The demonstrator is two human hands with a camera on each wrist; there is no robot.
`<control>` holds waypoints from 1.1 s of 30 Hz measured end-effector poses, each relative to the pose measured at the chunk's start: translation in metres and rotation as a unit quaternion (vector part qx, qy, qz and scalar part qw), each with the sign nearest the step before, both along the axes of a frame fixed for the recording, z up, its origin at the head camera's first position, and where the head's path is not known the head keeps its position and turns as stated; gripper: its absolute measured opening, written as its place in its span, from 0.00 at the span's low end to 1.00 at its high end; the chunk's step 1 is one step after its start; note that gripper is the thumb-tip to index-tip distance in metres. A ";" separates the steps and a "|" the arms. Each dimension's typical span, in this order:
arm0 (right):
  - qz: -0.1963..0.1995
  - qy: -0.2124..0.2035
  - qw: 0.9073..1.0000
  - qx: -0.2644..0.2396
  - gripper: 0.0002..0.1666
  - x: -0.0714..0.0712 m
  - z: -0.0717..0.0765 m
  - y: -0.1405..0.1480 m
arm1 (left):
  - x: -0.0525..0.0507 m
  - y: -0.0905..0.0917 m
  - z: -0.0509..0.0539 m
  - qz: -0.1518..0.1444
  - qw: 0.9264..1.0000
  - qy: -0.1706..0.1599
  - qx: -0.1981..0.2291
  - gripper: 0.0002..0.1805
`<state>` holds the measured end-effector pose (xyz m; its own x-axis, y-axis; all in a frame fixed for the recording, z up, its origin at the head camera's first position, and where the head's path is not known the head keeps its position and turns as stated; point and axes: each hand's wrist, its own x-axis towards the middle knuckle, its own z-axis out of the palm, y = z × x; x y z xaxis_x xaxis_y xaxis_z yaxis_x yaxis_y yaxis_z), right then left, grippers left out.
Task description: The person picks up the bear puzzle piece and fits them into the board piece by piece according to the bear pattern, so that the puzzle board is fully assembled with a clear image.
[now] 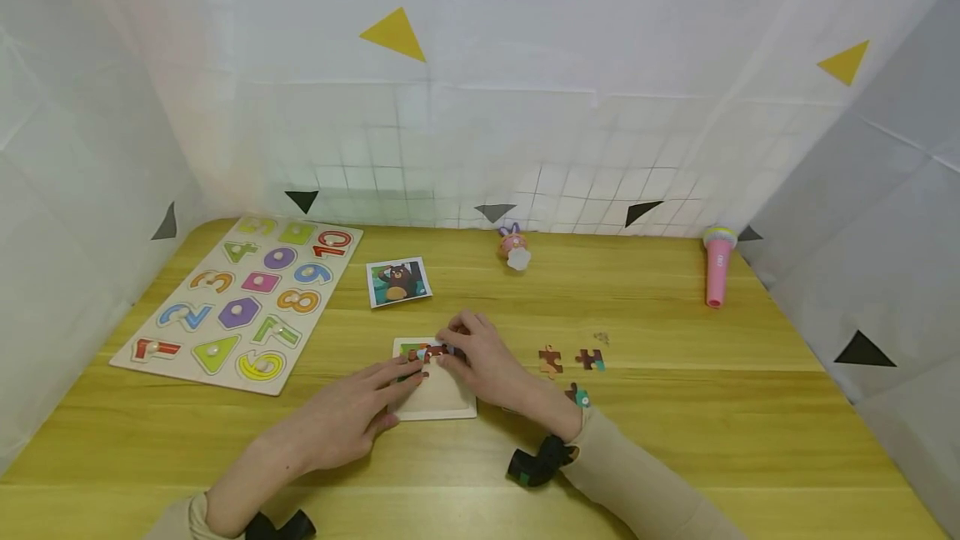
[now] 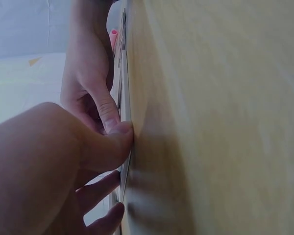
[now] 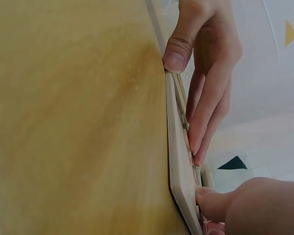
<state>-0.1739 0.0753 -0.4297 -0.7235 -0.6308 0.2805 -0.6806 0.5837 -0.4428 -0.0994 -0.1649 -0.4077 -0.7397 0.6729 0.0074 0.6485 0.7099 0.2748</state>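
A pale wooden puzzle tray (image 1: 450, 402) lies on the table, with bear-picture pieces (image 1: 435, 352) along its upper part. My left hand (image 1: 341, 415) is at the tray's left side. Its fingers reach straight over the pieces, and its thumb (image 3: 176, 59) touches the edge in the right wrist view. At the upper right of the tray, my right hand (image 1: 483, 357) pinches a puzzle piece between thumb and fingers; the hand covers most of it. Loose jigsaw pieces lie right of that hand: a brown and orange one (image 1: 551, 361), a brown one (image 1: 590, 359) and one partly hidden behind the wrist (image 1: 578, 395).
A bear picture card (image 1: 400, 282) lies behind the tray. On the left is a number-and-shape peg board (image 1: 183, 368). A small rabbit-eared figure (image 1: 512, 245) stands at the back, and a pink toy microphone (image 1: 717, 271) lies at the far right. White sheets enclose the table.
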 end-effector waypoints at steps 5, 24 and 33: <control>0.000 -0.010 1.000 -0.002 0.16 0.001 0.001 0.002 | 0.000 0.000 0.000 0.003 1.000 -0.015 0.002 0.29; -0.015 -0.064 0.995 -0.078 0.23 0.000 0.016 0.071 | 0.001 0.000 0.000 0.013 0.999 -0.044 0.011 0.29; -0.042 -0.056 0.995 -0.073 0.23 0.002 0.016 0.113 | 0.001 -0.001 0.001 0.010 0.999 -0.041 0.014 0.29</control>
<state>-0.1721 0.1880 -0.4136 -0.8036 -0.5257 0.2789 -0.5738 0.5604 -0.5972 -0.0986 -0.1657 -0.4072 -0.7514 0.6589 -0.0358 0.6091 0.7135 0.3463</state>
